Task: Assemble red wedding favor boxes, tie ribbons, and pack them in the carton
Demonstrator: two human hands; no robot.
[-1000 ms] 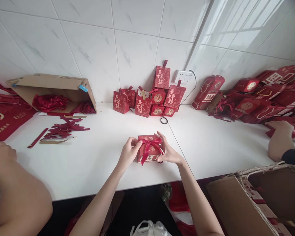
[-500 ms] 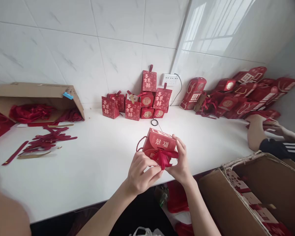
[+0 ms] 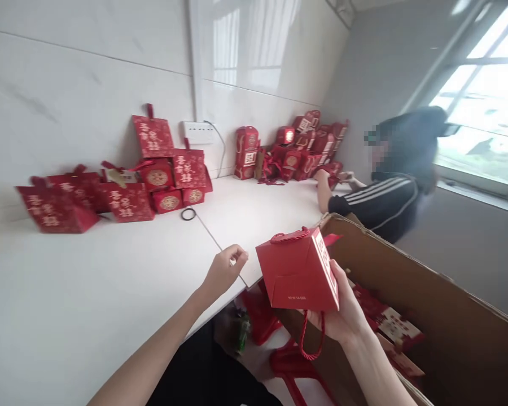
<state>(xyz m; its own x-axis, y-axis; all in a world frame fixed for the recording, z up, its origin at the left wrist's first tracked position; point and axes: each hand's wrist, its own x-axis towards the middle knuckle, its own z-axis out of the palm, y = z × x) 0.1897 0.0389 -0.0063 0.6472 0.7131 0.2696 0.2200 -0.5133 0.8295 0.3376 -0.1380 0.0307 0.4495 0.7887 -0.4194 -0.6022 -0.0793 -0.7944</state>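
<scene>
My right hand (image 3: pixel 349 316) grips a red gift box (image 3: pixel 294 276) from its right side and below, near the rim of the cardboard carton. The box is tilted, with its plain base turned toward me. One twisted red cord handle lies along its top edge and another hangs below. A bit of red ribbon (image 3: pixel 332 239) sticks out behind it. To the left of the box, apart from it, my left hand (image 3: pixel 226 269) hovers over the white table with fingers curled in and nothing seen in them.
The open cardboard carton (image 3: pixel 406 265) at right holds several red and white boxes. Red boxes (image 3: pixel 156 176) stand by the wall, with more piled (image 3: pixel 309 144) farther back. A black ring (image 3: pixel 188 214) lies on the table (image 3: pixel 152 282). A co-worker (image 3: pixel 400 163) leans in beyond the carton.
The view has swung right. My right hand has carried the gift box rightward to the carton and turned it, its bow now out of sight. My left hand has let go of it.
</scene>
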